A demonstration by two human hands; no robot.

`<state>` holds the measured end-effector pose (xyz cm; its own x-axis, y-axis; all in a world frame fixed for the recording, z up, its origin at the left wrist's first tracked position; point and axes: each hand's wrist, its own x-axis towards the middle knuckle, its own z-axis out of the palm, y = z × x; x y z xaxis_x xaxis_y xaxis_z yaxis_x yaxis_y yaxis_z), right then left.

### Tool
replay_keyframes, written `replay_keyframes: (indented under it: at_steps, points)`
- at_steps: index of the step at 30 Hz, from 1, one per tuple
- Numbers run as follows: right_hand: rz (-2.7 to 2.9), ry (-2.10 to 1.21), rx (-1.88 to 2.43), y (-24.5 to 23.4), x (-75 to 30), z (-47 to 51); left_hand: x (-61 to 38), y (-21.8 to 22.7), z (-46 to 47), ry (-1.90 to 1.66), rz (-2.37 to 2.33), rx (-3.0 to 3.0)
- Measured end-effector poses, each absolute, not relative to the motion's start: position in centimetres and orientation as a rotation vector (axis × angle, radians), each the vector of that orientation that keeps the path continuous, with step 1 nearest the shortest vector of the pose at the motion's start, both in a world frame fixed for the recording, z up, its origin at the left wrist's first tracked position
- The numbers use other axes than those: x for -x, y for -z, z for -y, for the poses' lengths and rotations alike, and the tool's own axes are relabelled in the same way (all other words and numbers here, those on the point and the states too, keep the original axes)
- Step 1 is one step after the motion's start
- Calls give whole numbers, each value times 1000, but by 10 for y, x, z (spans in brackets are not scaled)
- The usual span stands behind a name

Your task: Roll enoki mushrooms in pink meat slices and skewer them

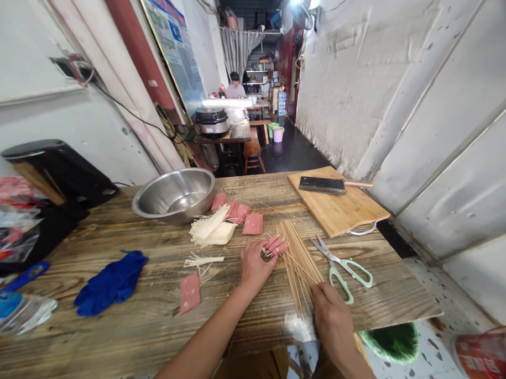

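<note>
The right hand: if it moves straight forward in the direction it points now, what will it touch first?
Probably the bamboo skewers: the right hand already rests at their near ends, fingers pointing along the pile. The scissors lie just beside.

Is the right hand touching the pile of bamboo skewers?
Touching. The head view shows the right hand with its fingers resting on the near end of the bamboo skewers.

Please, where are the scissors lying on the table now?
In the head view, the scissors lie on the right part of the wooden table, between the bamboo skewers and the cutting board, just beyond the right hand.
</note>
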<state>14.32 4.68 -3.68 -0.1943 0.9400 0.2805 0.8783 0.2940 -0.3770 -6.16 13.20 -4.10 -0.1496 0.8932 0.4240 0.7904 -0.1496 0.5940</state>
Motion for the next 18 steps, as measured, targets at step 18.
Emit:
replay_keyframes:
  at_steps: [18]
  points:
    - [2162, -114, 1665, 37, -141, -62, 62, 43, -133, -1210, -1943, -1942]
